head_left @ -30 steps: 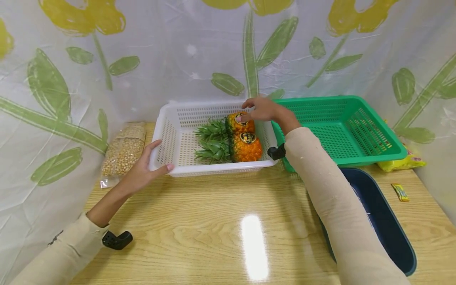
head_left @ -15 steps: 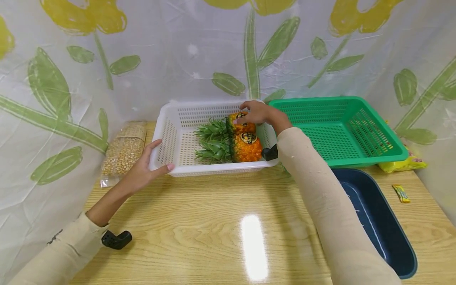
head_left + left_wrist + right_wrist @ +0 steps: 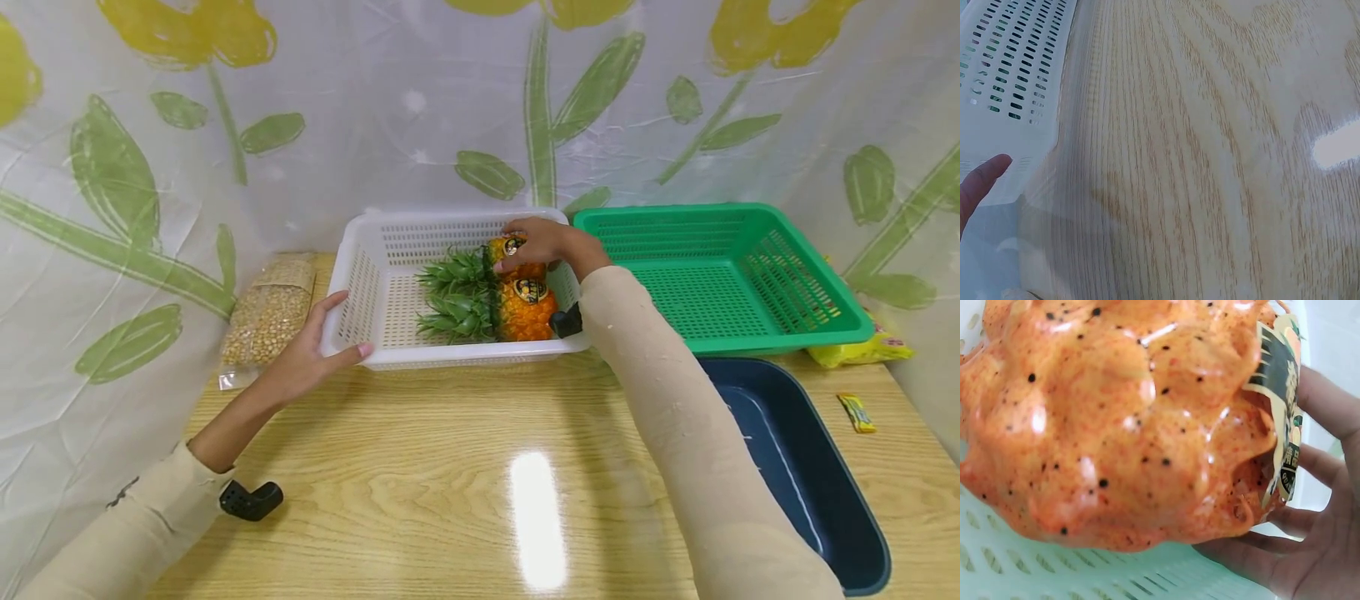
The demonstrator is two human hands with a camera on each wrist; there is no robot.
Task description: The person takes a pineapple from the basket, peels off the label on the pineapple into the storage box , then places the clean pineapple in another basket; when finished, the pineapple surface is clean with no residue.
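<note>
In the head view, two pineapples in netting and labels lie side by side in a white perforated basket [image 3: 450, 357], leaves to the left. My right hand [image 3: 546, 240] reaches in and grips the back pineapple [image 3: 534, 271], thumb on its near side. The front pineapple [image 3: 525, 318] lies just below that hand. An orange pineapple body [image 3: 1116, 425] fills the right wrist view, with bent fingers [image 3: 1241, 553] beyond its label. At the basket's front left corner, my left hand [image 3: 309, 354] holds the rim, its thumb [image 3: 988, 175] against the outer wall in the left wrist view.
A green basket [image 3: 757, 343] stands directly right of the white one. In front of it is a dark blue tub [image 3: 806, 467], partly behind my right sleeve. A bag of kernels [image 3: 270, 312] lies left, a yellow packet [image 3: 862, 348] and small yellow wrapper [image 3: 857, 412] right.
My right hand has lowered and shifted slightly toward the back pineapple, its fingers closing about it. My left hand keeps its hold on the basket. The head view has shifted slightly.
</note>
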